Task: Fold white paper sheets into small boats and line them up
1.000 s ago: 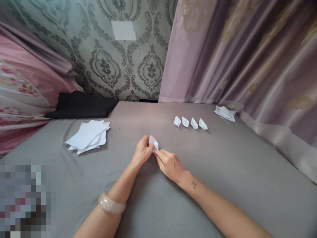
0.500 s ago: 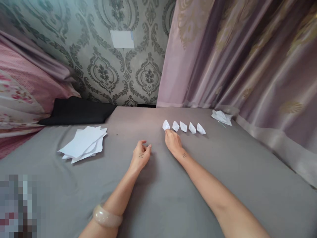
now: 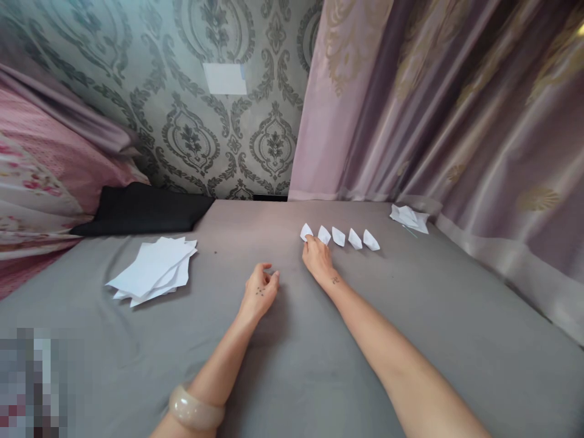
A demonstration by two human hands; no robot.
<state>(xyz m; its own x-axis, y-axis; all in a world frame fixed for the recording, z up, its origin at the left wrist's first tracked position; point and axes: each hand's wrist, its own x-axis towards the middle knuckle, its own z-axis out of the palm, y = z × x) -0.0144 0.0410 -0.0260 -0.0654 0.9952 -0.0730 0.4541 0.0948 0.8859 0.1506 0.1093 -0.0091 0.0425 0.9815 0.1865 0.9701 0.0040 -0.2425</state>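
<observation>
Several small folded white paper boats stand in a row on the grey sheet. My right hand (image 3: 317, 254) reaches the leftmost paper boat (image 3: 305, 232), its fingertips closed at the boat's near edge and hiding part of it. Just right of that hand is a second paper boat (image 3: 324, 234), with another paper boat (image 3: 338, 236) beyond it. My left hand (image 3: 261, 289) hovers low over the sheet, empty, its fingers loosely bent and thumb apart. A bangle (image 3: 196, 409) circles the left forearm.
A stack of white paper sheets (image 3: 152, 267) lies at the left. More white paper pieces (image 3: 409, 218) sit at the far right by the curtain (image 3: 438, 121). A folded black cloth (image 3: 141, 210) rests at the back left, before a patterned wall (image 3: 228, 134).
My right hand has shifted slightly at the leftmost boat, its fingertips now over the boat's right side. The left hand keeps almost the same place. The whole view has tilted a little upward.
</observation>
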